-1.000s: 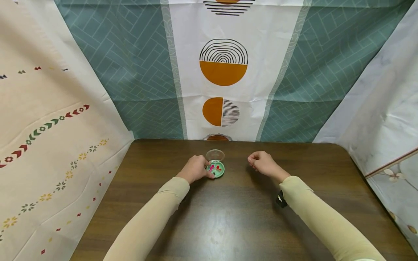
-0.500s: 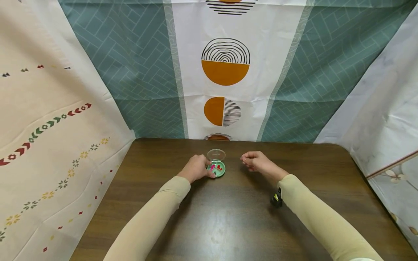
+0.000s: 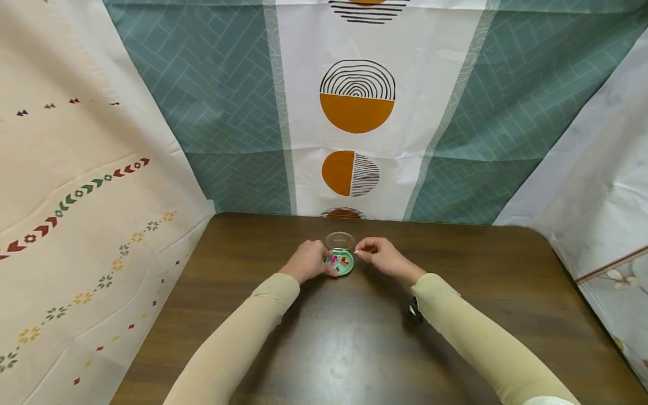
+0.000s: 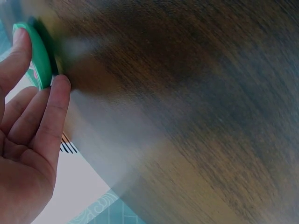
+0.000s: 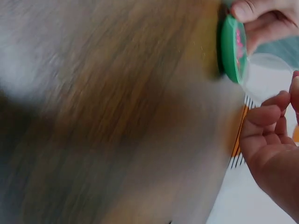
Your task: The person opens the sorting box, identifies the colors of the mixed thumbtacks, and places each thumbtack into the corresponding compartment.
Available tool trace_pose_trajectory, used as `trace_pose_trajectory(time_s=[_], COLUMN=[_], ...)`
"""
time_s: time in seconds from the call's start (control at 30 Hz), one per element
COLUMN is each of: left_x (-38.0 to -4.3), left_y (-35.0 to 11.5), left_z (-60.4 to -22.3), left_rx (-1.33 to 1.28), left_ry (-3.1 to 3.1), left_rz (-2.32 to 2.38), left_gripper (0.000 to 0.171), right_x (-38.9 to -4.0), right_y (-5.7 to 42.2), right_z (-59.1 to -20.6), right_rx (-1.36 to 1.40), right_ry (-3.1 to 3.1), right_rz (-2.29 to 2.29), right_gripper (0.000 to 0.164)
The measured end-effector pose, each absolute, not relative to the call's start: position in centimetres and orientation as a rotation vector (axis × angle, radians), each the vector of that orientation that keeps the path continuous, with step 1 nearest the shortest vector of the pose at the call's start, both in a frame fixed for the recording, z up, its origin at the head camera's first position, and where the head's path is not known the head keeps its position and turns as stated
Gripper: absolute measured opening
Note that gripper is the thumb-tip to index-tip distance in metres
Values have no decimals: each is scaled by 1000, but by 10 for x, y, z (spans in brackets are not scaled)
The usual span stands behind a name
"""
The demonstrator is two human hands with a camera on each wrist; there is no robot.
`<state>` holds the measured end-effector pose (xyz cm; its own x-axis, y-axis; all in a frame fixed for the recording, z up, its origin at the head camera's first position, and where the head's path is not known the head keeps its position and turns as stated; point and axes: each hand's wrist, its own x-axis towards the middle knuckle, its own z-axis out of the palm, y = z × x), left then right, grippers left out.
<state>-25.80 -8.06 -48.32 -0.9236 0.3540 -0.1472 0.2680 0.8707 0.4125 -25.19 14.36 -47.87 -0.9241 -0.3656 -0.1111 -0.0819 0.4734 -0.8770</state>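
A small round green case [image 3: 347, 271] sits on the table with its clear lid [image 3: 340, 241] raised at the back. Inside, dividers separate several pink and red pieces [image 3: 345, 261]. My left hand [image 3: 306, 261] grips the case's left side, thumb at the front; the left wrist view shows thumb and fingers on the green rim [image 4: 42, 56]. Close to the case's right edge, my right hand [image 3: 387, 257] pinches a tiny whitish thing [image 3: 356, 252], too small to identify. In the right wrist view, the right hand [image 5: 273, 144] is beside the lid, its fingertips partly cut off.
The dark wooden table [image 3: 334, 337] extends around both hands. A patterned cloth [image 3: 233, 112] hangs behind its far edge, with light cloths at the left [image 3: 126, 236] and right [image 3: 597, 169]. A black device [image 3: 414, 311] is on the right wrist.
My right hand has moved left across the table to the case's edge, and the whitish thing at its fingertips now shows. The left hand keeps its grip on the case.
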Motion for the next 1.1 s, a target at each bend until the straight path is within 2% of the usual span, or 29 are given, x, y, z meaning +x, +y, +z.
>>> trace_pose_trajectory(time_s=[0.27, 0.47, 0.77, 1.1], left_x=[-258, -260, -260, -257], left_y=[-73, -73, -77, -82], left_z=[-481, -482, -481, -483], left_rx=[504, 501, 509, 504], left_ry=[2828, 2835, 2841, 2847], left_rz=[554, 569, 566, 566], left_gripper=[62, 62, 60, 58], right_x=[-252, -251, -252, -247], right_y=[122, 112, 102, 96], right_z=[-486, -489, -491, -495], right_rx=[-531, -574, -628, -958], right_ry=[2685, 2832, 2892, 2975], right_rz=[-1127, -890, -821, -490], right_gripper=[7, 8, 5, 14])
